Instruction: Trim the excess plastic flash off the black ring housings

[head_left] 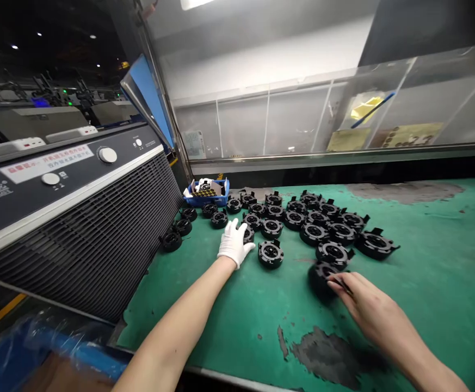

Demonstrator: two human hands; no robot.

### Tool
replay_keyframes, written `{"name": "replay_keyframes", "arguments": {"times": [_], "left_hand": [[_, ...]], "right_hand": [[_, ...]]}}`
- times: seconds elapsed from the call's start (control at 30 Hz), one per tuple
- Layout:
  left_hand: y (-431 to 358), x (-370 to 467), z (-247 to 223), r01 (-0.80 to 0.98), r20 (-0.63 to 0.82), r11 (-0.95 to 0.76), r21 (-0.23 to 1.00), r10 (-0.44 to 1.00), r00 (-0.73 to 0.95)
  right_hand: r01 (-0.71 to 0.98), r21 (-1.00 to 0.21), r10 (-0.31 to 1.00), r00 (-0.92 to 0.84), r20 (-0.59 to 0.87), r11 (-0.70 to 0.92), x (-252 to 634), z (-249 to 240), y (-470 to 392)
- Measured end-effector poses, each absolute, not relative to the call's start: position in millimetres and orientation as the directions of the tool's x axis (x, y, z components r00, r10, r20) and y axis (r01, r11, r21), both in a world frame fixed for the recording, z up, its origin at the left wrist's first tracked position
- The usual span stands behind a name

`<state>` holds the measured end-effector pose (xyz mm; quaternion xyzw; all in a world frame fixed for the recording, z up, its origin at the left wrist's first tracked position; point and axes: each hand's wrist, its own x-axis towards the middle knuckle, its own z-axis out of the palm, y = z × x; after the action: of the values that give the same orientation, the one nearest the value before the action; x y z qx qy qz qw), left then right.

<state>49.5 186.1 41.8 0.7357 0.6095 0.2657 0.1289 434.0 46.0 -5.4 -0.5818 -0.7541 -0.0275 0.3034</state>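
Observation:
My left hand (234,243), in a white glove, reaches to the left part of the group of black round parts. Its fingers and thumb curve around the near left side of one black round part (248,234), which it partly hides. My right hand (357,296) is bare, with thumb and fingers pinched at the edge of another black round part (322,276). That part looks tilted and blurred, close to a neighbouring round part (333,253). A single round part (270,253) lies between my hands. Several more spread across the green work surface (229,321).
A blue bin (207,200) holding small items stands at the back left. Left of the surface is a large grilled machine (98,228) with knobs. A clear partition (261,125) runs behind. Worn grey patches (327,354) mark the surface near the front.

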Motion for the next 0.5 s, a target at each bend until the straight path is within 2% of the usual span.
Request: {"name": "replay_keyframes", "arguments": {"times": [0.1, 0.17, 0.27, 0.33, 0.4, 0.5], "left_hand": [[150, 51, 34, 0.768, 0.280, -0.291, 0.570, 0.948, 0.152], [108, 50, 23, 0.697, 0.252, -0.370, 0.614, 0.929, 0.271], [49, 46, 15, 0.559, 0.080, -0.405, 0.724, 0.854, 0.515], [26, 40, 19, 0.552, -0.057, -0.328, 0.767, 0.821, 0.568], [17, 29, 28, 0.576, -0.123, -0.288, 0.765, 0.813, 0.569], [17, 11, 38, 0.521, -0.060, -0.340, 0.783, 0.792, 0.608]], "right_hand": [[0.794, -0.403, 0.847, -0.248, 0.470, 0.455, 386, -1, 10], [0.713, -0.483, 0.843, -0.297, 0.449, 0.509, 355, 4, -12], [0.569, -0.617, 0.839, -0.353, 0.413, 0.544, 316, 14, -36], [0.515, -0.668, 0.842, -0.377, 0.385, 0.536, 305, 23, -45], [0.496, -0.713, 0.866, -0.350, 0.358, 0.495, 307, 33, -50], [0.533, -0.761, 0.927, -0.161, 0.338, 0.370, 329, 40, -50]]}}
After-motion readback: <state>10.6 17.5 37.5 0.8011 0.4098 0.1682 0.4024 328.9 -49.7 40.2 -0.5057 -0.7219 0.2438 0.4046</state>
